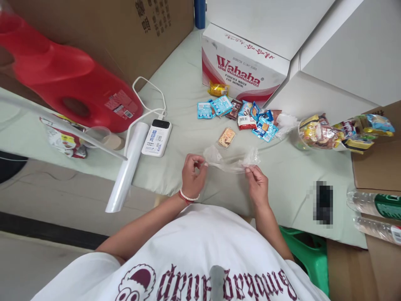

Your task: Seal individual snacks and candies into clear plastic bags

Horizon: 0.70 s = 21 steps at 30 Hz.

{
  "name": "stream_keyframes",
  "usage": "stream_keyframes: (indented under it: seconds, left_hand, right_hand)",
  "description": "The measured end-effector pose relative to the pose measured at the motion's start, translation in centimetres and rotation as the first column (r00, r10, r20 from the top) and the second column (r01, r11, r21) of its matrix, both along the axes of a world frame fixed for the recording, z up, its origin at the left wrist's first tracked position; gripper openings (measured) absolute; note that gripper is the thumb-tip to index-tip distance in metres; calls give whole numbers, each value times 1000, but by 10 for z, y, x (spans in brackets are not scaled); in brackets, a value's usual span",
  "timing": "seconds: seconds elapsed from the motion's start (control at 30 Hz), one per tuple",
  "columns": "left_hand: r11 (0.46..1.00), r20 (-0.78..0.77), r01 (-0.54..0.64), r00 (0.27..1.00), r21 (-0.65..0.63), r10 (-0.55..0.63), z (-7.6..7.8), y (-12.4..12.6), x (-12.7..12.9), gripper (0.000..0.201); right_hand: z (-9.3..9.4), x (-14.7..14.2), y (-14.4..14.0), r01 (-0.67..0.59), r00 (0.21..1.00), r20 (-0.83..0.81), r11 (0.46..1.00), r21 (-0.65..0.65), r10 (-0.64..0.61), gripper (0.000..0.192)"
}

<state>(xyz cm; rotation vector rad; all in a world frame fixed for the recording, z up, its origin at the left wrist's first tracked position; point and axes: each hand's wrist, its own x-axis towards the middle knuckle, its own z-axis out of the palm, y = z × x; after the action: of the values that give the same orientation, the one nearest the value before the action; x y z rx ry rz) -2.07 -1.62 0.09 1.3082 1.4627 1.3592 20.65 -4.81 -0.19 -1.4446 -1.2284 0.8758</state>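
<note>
Plastic bag [232, 161] stretched between both hands' fingers [200, 164].

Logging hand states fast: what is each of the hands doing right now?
Left hand: closed, pinching one end of the clear plastic bag.
Right hand: closed, pinching the bag's other end.

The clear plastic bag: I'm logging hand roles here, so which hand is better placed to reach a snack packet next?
Probably the right hand: both pinch the bag, but it is nearer the snack packets.
</note>
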Motion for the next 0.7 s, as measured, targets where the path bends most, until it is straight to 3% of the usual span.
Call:
stream_keyframes:
  seconds: [0.07, 0.13, 0.2, 0.27, 0.4, 0.53, 0.6, 0.7]
  left_hand:
    - [978, -144, 137, 983, 157, -115, 16, 0, 9, 21]
    - [942, -194, 305, 941, 140, -276, 26, 6, 25, 27]
    - [918, -93, 396, 915, 15, -393, 28, 16, 41, 32]
    - [887, 113, 451, 891, -102, -440, 24, 25, 52, 35]
    - [867, 467, 459, 820, -194, -330, 18, 33, 51, 41]
    - [815, 677, 536, 686, -221, -268, 25, 34, 38, 51]
    - [793, 718, 562, 650, -234, -249, 30, 37, 36, 54]
    - [828, 695, 471, 705, -305, -145, 33, 38, 37, 57]
  right_hand:
    - [7, -4, 1, -74, 987, 149, 996, 60, 64, 23]
    - [14, -9, 1, -141, 964, 241, 985, 95, 115, 23]
    - [20, -12, 0, -182, 947, 288, 978, 106, 145, 23]
    - [24, -12, -1, -168, 954, 266, 981, 100, 136, 24]
    - [24, -4, -2, 19, 1000, -20, 1000, 23, -18, 27]
    - [24, -2, 6, 182, 934, -296, 979, -96, -202, 37]
    - [27, -5, 11, 239, 932, -252, 965, -112, -260, 41]
    - [33, -13, 16, 327, 945, 7, 944, -44, -327, 42]
